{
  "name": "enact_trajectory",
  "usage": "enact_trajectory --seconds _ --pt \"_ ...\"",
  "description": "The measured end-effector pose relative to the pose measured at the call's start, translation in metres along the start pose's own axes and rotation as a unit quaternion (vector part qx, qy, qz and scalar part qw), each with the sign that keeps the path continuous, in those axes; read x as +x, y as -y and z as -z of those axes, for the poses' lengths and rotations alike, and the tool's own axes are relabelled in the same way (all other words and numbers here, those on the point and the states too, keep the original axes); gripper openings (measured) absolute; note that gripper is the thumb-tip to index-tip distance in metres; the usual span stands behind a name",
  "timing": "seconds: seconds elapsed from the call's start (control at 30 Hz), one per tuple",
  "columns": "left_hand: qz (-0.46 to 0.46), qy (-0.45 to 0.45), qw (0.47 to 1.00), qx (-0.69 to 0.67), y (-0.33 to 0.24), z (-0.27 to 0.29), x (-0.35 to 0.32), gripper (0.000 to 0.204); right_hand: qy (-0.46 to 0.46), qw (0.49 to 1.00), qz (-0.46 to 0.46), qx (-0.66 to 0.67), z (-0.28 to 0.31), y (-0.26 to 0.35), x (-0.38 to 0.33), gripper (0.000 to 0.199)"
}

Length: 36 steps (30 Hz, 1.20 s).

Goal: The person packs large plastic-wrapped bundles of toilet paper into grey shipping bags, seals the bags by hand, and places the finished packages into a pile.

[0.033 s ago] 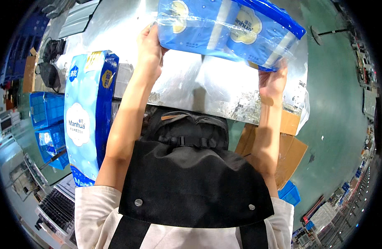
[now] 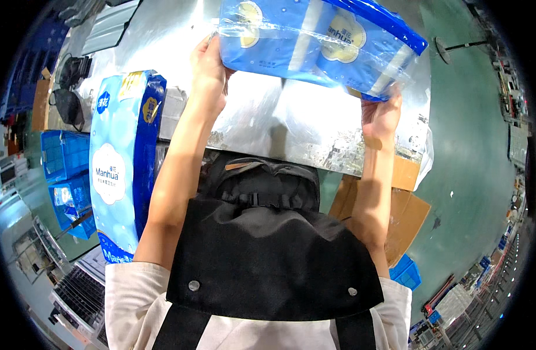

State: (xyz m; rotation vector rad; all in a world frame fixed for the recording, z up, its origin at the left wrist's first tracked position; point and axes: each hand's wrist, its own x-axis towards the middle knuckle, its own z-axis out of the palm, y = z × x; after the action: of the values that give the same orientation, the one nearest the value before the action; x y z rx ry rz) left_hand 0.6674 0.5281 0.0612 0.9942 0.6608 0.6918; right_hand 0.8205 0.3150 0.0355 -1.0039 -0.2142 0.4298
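— Holding position: where is the blue plastic-wrapped pack?

— Raised over the shiny metal table, gripped at both ends. It carries yellow-and-white round emblems and pale bands.

— Grip state?

— Left hand clasps the left end, fingers wrapped on the film. Right hand presses up under the right corner.

— Other packages?

— A tall blue-and-white pack stands at the left, white cloud-shaped label on its face. Brown cardboard lies below the table's right edge; blue crates sit far left.

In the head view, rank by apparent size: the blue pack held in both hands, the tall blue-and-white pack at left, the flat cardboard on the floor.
1. Tall blue-and-white pack
2. Held blue pack, close to the first; top edge cropped, so unsure
3. Cardboard, partly hidden by the right arm
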Motion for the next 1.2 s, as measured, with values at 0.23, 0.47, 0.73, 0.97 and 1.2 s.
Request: enact_trajectory --seconds 0.23,0.47,0.73,0.97,1.2 --pt "-0.051 -0.051 0.996 -0.062 0.005 -0.011 -0.007 0.018 -0.011 1.000 0.003 0.010 0.007 -0.006 -0.003 0.031" --pt "-0.097 -0.006 0.994 -0.048 0.025 0.003 -0.010 0.019 -0.085 0.995 -0.038 0.023 -0.030 0.007 -0.016 0.011" --pt "-0.106 -0.031 0.993 0.044 0.092 0.048 -0.015 0.015 -0.049 0.987 -0.012 -0.150 0.024 -0.055 -0.032 0.023" --pt "0.028 0.095 0.773 0.626 0.179 0.133 -0.021 0.023 0.230 0.556 -0.342 -0.722 0.082 -0.118 -0.081 0.034" --pt "0.001 0.187 0.735 0.652 0.160 0.141 -0.026 0.018 0.365 0.702 -0.358 -0.496 0.011 -0.168 -0.077 0.043"
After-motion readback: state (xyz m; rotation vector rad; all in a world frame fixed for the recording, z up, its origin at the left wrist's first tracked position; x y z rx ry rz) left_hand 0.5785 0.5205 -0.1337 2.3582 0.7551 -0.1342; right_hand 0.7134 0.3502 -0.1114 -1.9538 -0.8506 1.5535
